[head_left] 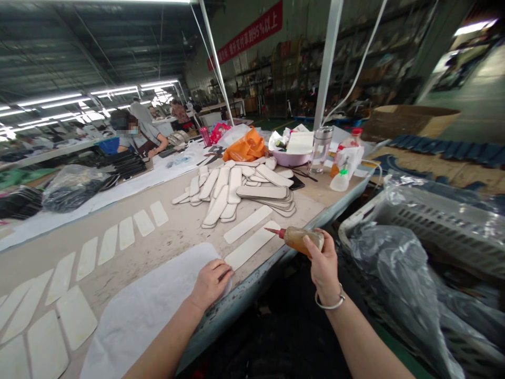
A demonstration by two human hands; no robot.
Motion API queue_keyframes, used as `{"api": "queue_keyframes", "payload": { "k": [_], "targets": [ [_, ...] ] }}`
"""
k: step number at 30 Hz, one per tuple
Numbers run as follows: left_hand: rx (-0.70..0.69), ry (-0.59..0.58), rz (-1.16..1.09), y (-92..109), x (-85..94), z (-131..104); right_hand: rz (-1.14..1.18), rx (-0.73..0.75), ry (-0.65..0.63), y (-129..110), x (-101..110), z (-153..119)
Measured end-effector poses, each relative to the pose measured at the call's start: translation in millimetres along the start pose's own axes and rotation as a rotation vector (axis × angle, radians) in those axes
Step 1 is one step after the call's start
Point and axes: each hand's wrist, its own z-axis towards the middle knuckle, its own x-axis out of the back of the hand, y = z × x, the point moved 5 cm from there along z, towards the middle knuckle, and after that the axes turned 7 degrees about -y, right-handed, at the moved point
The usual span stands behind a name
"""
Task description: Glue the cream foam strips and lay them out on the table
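Note:
My right hand [324,260] is wrapped round a squeeze bottle [302,240] with amber liquid and a red pointed nozzle. The bottle is tilted nearly flat, its tip over the far end of a long white strip [250,247]. At the near end of that strip, my left hand [211,283] is closed with bent fingers on its edge; the fingertips are partly hidden. A second white strip [246,225] lies just beyond, side by side with the first. Under my left hand and wrist spreads a white sheet [158,310].
Behind the strips is a heap of rounded white pieces [221,189]. More pieces [107,245] lie in a row at left. A phone [296,182], glass bottle [320,150] and purple basin [290,158] stand farther back. A plastic crate [379,208] is at right. Another person [138,139] sits across.

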Motion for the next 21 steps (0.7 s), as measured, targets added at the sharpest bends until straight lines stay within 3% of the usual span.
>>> {"api": "queue_keyframes", "payload": {
  "k": [6,11,16,21],
  "targets": [
    [0.066,0.010,-0.092,-5.8,4.7,3.6,0.033,-0.039,0.011,-5.5,-1.1,-0.6],
    [0.177,0.119,-0.024,-19.1,39.7,20.6,0.118,-0.113,0.071,-7.8,1.2,0.0],
    [0.299,0.173,0.130,-44.2,111.0,40.2,0.181,-0.166,0.123,-6.4,5.0,2.3],
    [0.492,0.208,0.390,-91.4,217.0,33.5,0.136,-0.219,0.178,-9.6,8.9,0.9]
  ]
}}
